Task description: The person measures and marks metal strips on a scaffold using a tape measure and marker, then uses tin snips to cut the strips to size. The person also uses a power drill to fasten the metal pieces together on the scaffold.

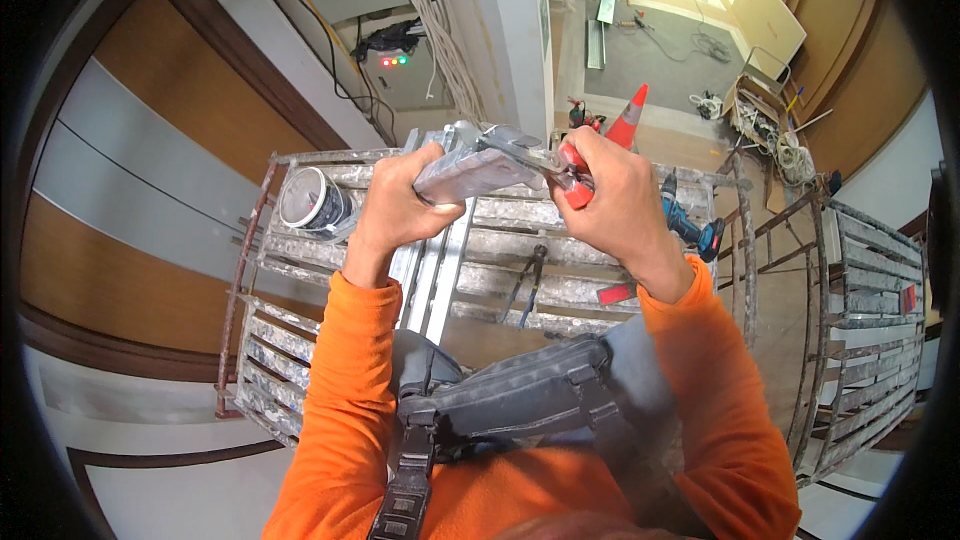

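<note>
My left hand (402,198) grips a short grey metal channel (478,176), thumb on its near side, and holds it up above a slatted platform. Wrapped round the red handles of a pair of tin snips (578,194) is my right hand (622,198). The snips' blades point left and meet the channel's upper far edge; exactly how they sit on the metal is partly hidden. Long shiny metal profiles (437,285) lie on the platform below my left hand.
The paint-splashed platform (500,243) carries a white bucket (305,200), dark-handled pincers (530,275), a red object (616,293) and a blue cordless drill (685,217). Beyond stand a red cone (628,118) and an open electrical panel (400,70). Another slatted frame (875,290) is at right.
</note>
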### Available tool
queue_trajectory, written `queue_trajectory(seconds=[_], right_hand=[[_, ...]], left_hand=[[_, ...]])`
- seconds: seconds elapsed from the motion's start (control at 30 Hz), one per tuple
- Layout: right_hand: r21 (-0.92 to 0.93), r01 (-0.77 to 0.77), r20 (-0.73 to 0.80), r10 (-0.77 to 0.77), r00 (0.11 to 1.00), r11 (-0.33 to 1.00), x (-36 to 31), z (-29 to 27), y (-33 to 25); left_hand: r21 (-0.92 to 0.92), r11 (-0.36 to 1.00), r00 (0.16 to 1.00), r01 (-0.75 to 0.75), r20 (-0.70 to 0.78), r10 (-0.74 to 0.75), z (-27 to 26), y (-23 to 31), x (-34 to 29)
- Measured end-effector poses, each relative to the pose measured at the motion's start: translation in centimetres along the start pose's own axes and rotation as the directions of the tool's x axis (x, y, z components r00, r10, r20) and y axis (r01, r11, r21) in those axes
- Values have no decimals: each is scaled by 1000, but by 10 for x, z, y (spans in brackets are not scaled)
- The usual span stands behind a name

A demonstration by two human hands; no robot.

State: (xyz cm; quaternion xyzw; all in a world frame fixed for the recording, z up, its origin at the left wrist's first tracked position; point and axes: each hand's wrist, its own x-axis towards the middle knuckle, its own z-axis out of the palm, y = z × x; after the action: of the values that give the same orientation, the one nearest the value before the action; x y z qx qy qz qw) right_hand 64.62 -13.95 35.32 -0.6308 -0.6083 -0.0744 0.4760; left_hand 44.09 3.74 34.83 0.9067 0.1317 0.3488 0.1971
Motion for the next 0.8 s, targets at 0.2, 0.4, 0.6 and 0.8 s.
queue_trajectory(seconds=[0.2,0.4,0.6,0.8], right_hand=[[-28,29,-61,-31,998,999,2,5,5],[-27,14,-19,-14,1000,1000,-1,-4,0],[-43,-44,45,46,998,998,-13,-5,8],[-16,-22,-43,21,999,1000,-20,5,22]], left_hand=[[6,1000,999,16,33,-16,2,-1,1],[-5,1000,999,-2,39,2,5,2,1],[41,999,995,-8,102,4,7,-2,-1],[41,999,991,17,133,-23,12,0,1]])
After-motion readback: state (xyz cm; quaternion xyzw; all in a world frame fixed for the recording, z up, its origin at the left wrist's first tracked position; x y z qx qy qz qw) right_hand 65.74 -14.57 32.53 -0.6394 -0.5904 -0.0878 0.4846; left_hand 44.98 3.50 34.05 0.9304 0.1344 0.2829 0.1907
